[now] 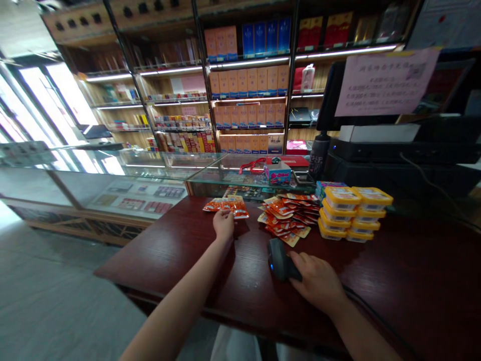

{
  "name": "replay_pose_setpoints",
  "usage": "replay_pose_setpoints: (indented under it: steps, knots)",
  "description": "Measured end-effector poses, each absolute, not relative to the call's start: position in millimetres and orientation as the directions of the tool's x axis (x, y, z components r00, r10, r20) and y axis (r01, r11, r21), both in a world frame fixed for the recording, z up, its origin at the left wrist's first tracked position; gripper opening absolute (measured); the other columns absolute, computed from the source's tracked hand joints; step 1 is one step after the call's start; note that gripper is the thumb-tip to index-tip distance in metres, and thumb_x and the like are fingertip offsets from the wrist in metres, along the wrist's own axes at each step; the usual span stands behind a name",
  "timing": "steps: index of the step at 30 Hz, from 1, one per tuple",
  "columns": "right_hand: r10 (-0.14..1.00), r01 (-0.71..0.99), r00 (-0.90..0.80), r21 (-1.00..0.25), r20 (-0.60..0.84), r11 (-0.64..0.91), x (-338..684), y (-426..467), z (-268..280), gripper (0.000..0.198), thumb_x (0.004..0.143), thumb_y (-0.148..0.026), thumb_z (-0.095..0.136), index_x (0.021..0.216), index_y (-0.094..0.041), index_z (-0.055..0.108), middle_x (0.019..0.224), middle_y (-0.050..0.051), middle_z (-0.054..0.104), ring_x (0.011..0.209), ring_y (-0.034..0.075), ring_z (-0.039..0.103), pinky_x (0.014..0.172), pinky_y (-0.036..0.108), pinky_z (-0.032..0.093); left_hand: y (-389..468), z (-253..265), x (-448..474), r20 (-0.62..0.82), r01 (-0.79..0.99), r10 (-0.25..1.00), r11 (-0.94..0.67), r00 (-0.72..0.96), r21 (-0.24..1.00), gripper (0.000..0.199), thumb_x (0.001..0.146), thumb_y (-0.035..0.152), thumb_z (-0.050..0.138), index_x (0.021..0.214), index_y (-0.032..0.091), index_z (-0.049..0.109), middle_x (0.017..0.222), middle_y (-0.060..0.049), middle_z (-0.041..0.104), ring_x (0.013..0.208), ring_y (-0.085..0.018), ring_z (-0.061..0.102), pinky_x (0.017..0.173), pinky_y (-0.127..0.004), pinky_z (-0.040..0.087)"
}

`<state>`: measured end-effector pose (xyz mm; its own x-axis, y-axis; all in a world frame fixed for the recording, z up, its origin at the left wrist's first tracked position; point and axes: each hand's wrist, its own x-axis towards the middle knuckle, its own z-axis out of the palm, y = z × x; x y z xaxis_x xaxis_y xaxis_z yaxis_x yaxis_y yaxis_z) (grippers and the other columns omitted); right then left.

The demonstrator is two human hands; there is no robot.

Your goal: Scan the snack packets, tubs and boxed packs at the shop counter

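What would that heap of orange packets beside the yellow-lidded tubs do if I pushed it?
The heap of orange packets would probably slump and spread, since they overlap at uneven angles. Individual packets may slide easily, as their wrappers look glossy. They seem light and somewhat floppy, being thin and flat.

Head cam faces forward and down over desk (169, 255); left hand (224, 225) and right hand (319, 281) near, shelves (248, 63) well back.
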<state>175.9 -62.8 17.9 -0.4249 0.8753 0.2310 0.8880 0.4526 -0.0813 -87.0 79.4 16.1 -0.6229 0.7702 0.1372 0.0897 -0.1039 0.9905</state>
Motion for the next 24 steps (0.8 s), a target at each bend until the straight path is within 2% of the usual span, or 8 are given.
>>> replay_pose_setpoints:
  steps: [2, 7, 11, 13, 15, 18, 20, 24]
  knots:
    - [0.878, 0.885, -0.416, -0.115, 0.238, 0.451, 177, -62, 16, 0.041, 0.082, -0.025, 0.051, 0.121, -0.017, 0.053, 0.099, 0.008, 0.064, 0.090, 0.023, 0.060, 0.077, 0.033, 0.041, 98, 22, -104, 0.143, 0.229, 0.745, 0.013, -0.652, 0.973, 0.013, 0.069, 0.021, 0.055, 0.076, 0.013, 0.062, 0.061, -0.003, 0.061, 0.051, -0.014, 0.059, 0.050, -0.025, 0.048]
    - [0.897, 0.886, -0.386, -0.184, 0.213, 0.425, 178, -59, 15, 0.039, 0.080, -0.026, 0.055, 0.118, -0.020, 0.055, 0.099, 0.008, 0.065, 0.092, 0.022, 0.061, 0.078, 0.032, 0.042, 127, 34, -150, 0.183, 0.364, 0.686, 0.128, -0.704, 0.923, 0.017, 0.072, 0.023, 0.054, 0.077, 0.013, 0.066, 0.064, -0.009, 0.064, 0.071, -0.023, 0.064, 0.064, -0.032, 0.050]
    - [0.905, 0.892, -0.363, -0.199, 0.221, 0.406, 176, -58, 15, 0.039, 0.078, -0.024, 0.056, 0.116, -0.021, 0.056, 0.099, 0.007, 0.065, 0.091, 0.022, 0.061, 0.077, 0.033, 0.042, 124, 37, -174, 0.255, 0.513, 0.689, 0.197, -0.679, 0.836, 0.017, 0.071, 0.024, 0.059, 0.078, 0.013, 0.069, 0.088, -0.018, 0.067, 0.098, -0.033, 0.059, 0.085, -0.045, 0.045]
    - [0.905, 0.891, -0.362, -0.202, 0.224, 0.406, 177, -57, 15, 0.039, 0.078, -0.025, 0.056, 0.117, -0.021, 0.055, 0.098, 0.007, 0.065, 0.091, 0.022, 0.062, 0.077, 0.033, 0.042, 118, 33, -176, 0.340, 0.694, 0.748, 0.217, -0.570, 0.687, 0.022, 0.074, 0.029, 0.057, 0.087, 0.017, 0.071, 0.107, -0.018, 0.063, 0.108, -0.035, 0.053, 0.091, -0.047, 0.041]
    - [0.904, 0.888, -0.369, -0.204, 0.217, 0.412, 177, -57, 14, 0.040, 0.078, -0.026, 0.056, 0.117, -0.021, 0.055, 0.099, 0.007, 0.066, 0.090, 0.022, 0.062, 0.077, 0.033, 0.042, 112, 26, -174, 0.389, 0.866, 0.835, 0.188, -0.390, 0.463, 0.031, 0.081, 0.036, 0.050, 0.102, 0.023, 0.069, 0.120, -0.014, 0.058, 0.114, -0.033, 0.049, 0.095, -0.045, 0.038]
    - [0.904, 0.887, -0.376, -0.202, 0.206, 0.415, 178, -56, 15, 0.040, 0.079, -0.027, 0.055, 0.118, -0.020, 0.055, 0.101, 0.008, 0.066, 0.092, 0.022, 0.062, 0.078, 0.032, 0.042, 106, 17, -168, 0.355, 0.957, 0.910, 0.119, -0.212, 0.265, 0.039, 0.087, 0.039, 0.043, 0.120, 0.027, 0.060, 0.128, -0.011, 0.054, 0.118, -0.031, 0.045, 0.099, -0.044, 0.034]
    - [0.908, 0.892, -0.368, -0.200, 0.200, 0.405, 178, -56, 16, 0.040, 0.079, -0.027, 0.054, 0.118, -0.021, 0.054, 0.101, 0.008, 0.066, 0.093, 0.022, 0.062, 0.078, 0.032, 0.042, 104, 16, -162, 0.349, 0.963, 0.915, 0.120, -0.202, 0.241, 0.042, 0.087, 0.038, 0.044, 0.125, 0.026, 0.056, 0.133, -0.011, 0.050, 0.123, -0.031, 0.041, 0.102, -0.045, 0.031]
    - [0.914, 0.896, -0.351, -0.210, 0.205, 0.391, 176, -57, 18, 0.039, 0.079, -0.028, 0.055, 0.118, -0.021, 0.054, 0.099, 0.007, 0.066, 0.091, 0.022, 0.061, 0.078, 0.032, 0.041, 101, 28, -136, 0.454, 0.954, 0.871, 0.053, -0.189, 0.296, 0.045, 0.083, 0.029, 0.051, 0.127, 0.024, 0.054, 0.135, -0.014, 0.046, 0.127, -0.033, 0.036, 0.103, -0.047, 0.030]
